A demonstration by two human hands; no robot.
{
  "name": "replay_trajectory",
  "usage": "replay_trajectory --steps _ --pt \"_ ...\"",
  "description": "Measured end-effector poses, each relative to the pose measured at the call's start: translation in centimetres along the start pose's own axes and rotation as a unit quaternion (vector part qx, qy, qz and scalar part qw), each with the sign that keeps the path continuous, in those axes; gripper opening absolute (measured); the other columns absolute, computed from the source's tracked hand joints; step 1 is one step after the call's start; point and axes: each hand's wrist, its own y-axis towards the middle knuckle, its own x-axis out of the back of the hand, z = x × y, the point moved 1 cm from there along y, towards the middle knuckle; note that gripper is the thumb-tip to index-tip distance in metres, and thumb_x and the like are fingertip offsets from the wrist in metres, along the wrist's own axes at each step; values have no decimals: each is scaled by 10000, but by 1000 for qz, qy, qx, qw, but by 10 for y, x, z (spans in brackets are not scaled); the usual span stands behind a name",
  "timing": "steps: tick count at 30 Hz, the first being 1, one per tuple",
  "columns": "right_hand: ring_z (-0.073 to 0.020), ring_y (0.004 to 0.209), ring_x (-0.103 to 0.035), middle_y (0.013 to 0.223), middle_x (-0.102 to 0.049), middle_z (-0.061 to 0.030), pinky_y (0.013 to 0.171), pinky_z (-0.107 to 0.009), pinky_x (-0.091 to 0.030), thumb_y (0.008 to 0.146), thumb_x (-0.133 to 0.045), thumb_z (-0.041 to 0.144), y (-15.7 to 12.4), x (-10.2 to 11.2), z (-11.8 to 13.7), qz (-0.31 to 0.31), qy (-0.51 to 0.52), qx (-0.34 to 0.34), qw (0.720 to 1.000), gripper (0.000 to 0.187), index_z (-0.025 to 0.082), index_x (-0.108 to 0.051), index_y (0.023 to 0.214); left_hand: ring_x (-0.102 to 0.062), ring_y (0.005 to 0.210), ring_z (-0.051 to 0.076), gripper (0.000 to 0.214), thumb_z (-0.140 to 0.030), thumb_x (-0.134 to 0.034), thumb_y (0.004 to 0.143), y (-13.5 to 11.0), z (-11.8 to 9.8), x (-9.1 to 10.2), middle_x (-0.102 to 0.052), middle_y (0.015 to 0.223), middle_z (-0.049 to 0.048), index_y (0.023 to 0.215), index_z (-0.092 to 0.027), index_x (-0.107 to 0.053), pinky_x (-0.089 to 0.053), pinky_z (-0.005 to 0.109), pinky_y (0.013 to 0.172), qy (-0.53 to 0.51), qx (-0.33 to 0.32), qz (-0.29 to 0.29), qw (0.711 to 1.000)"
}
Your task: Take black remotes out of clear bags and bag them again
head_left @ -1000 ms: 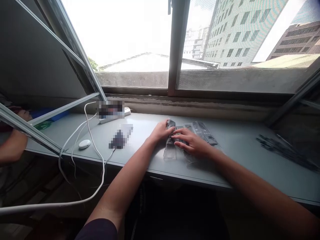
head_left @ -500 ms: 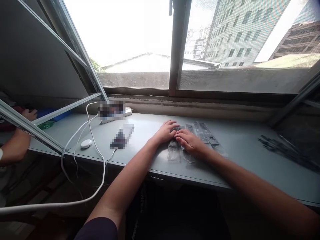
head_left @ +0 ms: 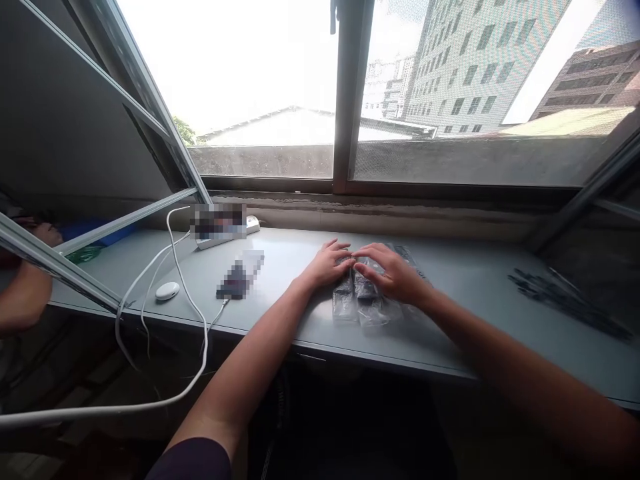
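Note:
Several clear plastic bags (head_left: 371, 312) with dark contents lie side by side on the grey table (head_left: 280, 313). My left hand (head_left: 329, 264) rests on the upper end of the leftmost bag (head_left: 344, 308), palm down with fingers spread. Just beside it, my right hand (head_left: 395, 272) arches over the neighbouring bags, thumb and fingers apart. Its fingertips reach close to my left fingers; whether they touch a bag is hard to tell. The right hand and forearm cover part of the bags behind. What is inside the bags cannot be made out.
To the left are a blurred phone (head_left: 234, 279) on a cable, a round white case (head_left: 167, 291), a white power strip (head_left: 253, 225) and looping white cables (head_left: 206, 347). Dark strips (head_left: 565, 300) lie at right. Beyond a metal frame (head_left: 130, 212) another person's arm (head_left: 27, 293) shows.
My right hand has lifted and its thumb has opened away from the fingers, showing more of the second bag. My left hand stays nearly in place. The view has shifted slightly.

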Motion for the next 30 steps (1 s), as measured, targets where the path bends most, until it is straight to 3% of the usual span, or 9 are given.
replay_trajectory --steps 4,7,11,15,22,30 --pt "-420 1508 -612 1579 -691 -170 1288 -653 -483 1080 -673 728 -5 31 -21 118 -49 -11 992 653 292 -735 1563 -274 1782 359 500 -489 -608 1108 -4 -7 3 -604 1743 36 1548 -309 -764 -264 572 1465 0 -19 27 999" --pt "-445 1602 -533 1727 -590 -160 1328 -682 -437 1013 -734 784 -16 43 -43 160 -89 -14 983 794 339 -667 1668 -211 1800 386 512 -424 -641 1086 -8 -21 7 -594 1751 33 1578 -321 -740 -212 618 1471 22 -33 44 998" --pt "-488 1642 -492 1780 -556 -139 1357 -732 -375 946 -801 795 -30 43 -66 184 -103 1 978 884 350 -650 1694 -162 1807 420 568 -641 -717 1049 -15 -45 9 -585 1758 22 1552 -380 -749 -103 704 1464 32 -87 58 994" --pt "-493 1655 -478 1802 -525 -168 1375 -726 -346 943 -801 793 -41 35 -73 188 -118 17 975 978 280 -589 1748 -306 1761 429 804 -766 -818 930 -18 -55 4 -504 1820 56 1608 -352 -699 -227 646 1456 -6 -119 100 988" --pt "-463 1657 -493 1797 -527 -186 1381 -711 -337 999 -771 719 -42 20 -71 151 -143 32 978 929 249 -549 1770 -415 1714 393 847 -703 -852 929 -10 -39 -2 -530 1794 120 1640 -291 -648 -251 579 1451 -10 -111 106 988" --pt "-451 1685 -467 1802 -515 -184 1408 -699 -310 1057 -683 734 -26 0 -73 128 -165 18 978 896 218 -538 1775 -390 1742 341 834 -640 -891 917 5 -8 10 -534 1793 119 1630 -269 -668 -238 527 1465 -34 -106 111 988"
